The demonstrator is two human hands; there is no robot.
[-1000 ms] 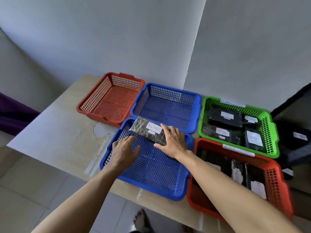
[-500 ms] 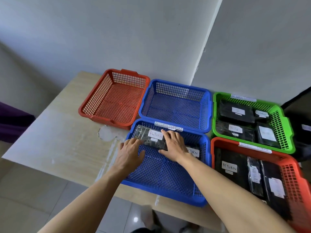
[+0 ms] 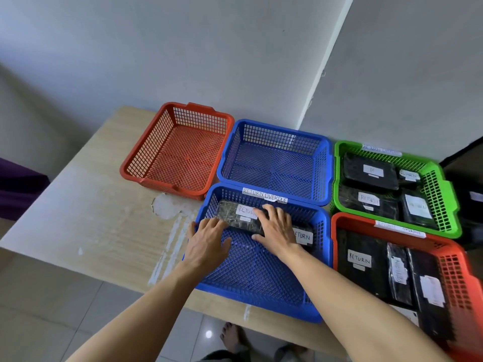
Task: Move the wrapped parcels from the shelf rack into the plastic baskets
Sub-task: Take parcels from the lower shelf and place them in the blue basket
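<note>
A black wrapped parcel [image 3: 236, 215] with a white "RETURN" label lies in the far part of the near blue basket [image 3: 261, 280], which carries a "RETURN OVERDUE" tag. My left hand [image 3: 207, 244] rests flat at the parcel's near left edge, fingers straight. My right hand [image 3: 277, 228] lies flat on the parcel's right end. A second labelled parcel [image 3: 303, 235] peeks out to the right of my right hand in the same basket.
On the wooden table [image 3: 86, 218] stand an empty red basket [image 3: 146, 165] and an empty far blue basket [image 3: 324, 173]. A green basket [image 3: 444, 194] and a near red basket [image 3: 460, 267] at the right hold several black parcels. A dark shelf [image 3: 470, 199] shows at the far right.
The parcel has gone from tilted on the basket's far rim to lying inside the basket. Both hands stay on it. The view shifted left and up.
</note>
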